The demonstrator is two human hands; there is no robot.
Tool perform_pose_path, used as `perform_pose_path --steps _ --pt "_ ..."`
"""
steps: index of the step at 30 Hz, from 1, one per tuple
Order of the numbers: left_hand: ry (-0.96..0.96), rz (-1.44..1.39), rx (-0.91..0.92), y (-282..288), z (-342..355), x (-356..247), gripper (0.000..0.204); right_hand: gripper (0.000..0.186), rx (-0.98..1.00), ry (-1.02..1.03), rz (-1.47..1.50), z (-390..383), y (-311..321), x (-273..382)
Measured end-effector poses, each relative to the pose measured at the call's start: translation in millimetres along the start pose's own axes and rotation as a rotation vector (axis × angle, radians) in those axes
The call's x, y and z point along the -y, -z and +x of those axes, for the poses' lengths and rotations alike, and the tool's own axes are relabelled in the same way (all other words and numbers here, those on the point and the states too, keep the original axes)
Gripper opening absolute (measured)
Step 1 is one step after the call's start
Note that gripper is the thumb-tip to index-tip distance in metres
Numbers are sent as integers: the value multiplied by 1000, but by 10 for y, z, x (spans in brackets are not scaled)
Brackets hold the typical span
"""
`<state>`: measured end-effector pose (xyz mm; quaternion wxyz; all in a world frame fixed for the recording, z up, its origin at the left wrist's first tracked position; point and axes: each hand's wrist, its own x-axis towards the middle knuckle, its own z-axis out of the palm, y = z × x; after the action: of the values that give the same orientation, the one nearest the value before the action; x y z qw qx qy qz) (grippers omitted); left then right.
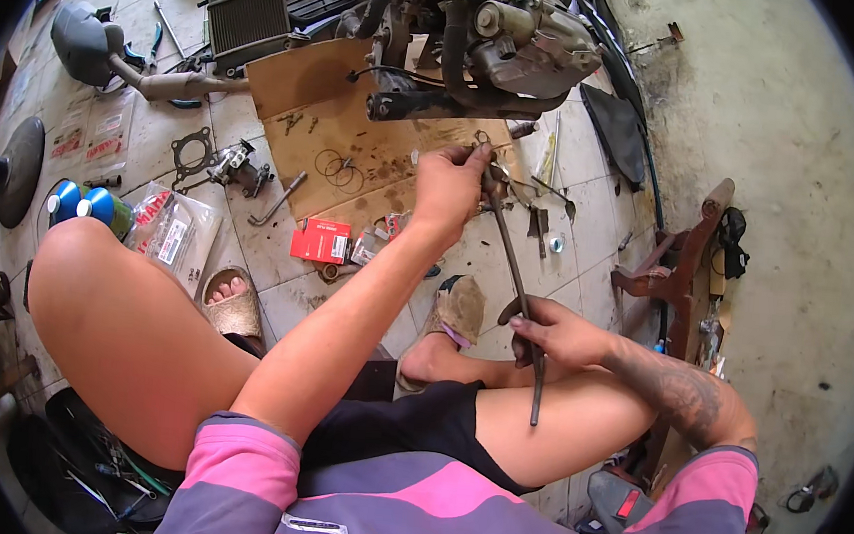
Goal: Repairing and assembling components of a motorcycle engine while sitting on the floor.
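Metal rod [511,249], long, dark and slender, slightly bent low down

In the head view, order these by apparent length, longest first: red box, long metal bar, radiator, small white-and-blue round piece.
1. Long metal bar; nearness to the camera may exaggerate it
2. Radiator
3. Red box
4. Small white-and-blue round piece
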<state>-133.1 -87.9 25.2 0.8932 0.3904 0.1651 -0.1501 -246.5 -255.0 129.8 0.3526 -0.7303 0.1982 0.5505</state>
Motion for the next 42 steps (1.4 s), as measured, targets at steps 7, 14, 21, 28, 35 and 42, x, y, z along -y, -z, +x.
perform_pose_path --steps 7,14,21,28,35,42 --pt "-130 -285 -166 -247 412 -125 24 35 -202 209 46 -140 221 369" --pt "-181 -260 -217 -298 605 -197 17 37 -256 173 -56 -304 375 896" --pt "-173 -365 -201 -334 574 -196 21 37 -346 151 -134 -341 402 991" --pt "-98 -283 -159 -307 532 -256 29 39 -402 57 39 -307 383 1093" --pt "226 -611 714 109 285 -115 39 35 -196 87 46 -237 549 1135" --pt "238 -186 277 -168 270 -163 35 39 -28 -38 13 -366 582 1337"
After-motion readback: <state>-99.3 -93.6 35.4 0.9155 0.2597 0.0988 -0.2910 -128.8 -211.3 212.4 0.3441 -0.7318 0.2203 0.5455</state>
